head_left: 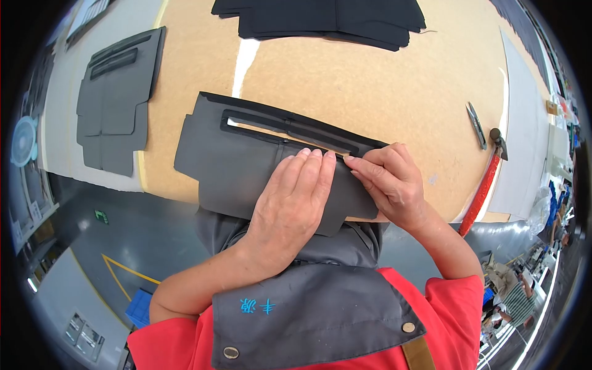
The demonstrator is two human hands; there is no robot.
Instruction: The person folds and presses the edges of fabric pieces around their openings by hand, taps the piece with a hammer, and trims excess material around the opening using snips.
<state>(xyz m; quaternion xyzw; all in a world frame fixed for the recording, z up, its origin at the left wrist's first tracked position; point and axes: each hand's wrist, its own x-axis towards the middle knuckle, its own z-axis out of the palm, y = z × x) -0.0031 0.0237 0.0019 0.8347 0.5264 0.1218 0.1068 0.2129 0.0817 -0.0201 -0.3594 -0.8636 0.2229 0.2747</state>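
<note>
A dark grey cut panel (231, 163) of leather-like sheet lies in front of me at the table's near edge. A long narrow slot with black strips (256, 118) along its sides runs across its upper part, and pale table shows through it. My left hand (293, 200) rests flat on the panel, fingers stretched out together just below the slot. At the slot's right end my right hand (390, 179) pinches the black edging strip between thumb and forefinger. The other fingers are curled, and they partly hide the panel's right end.
To the left lies another dark grey panel (114, 111) with a similar slot. A stack of black pieces (327, 21) is at the far side. On the right are small thread snips (476, 126) and a red-handled hammer (482, 194) reaching the near edge of the tan table (382, 80).
</note>
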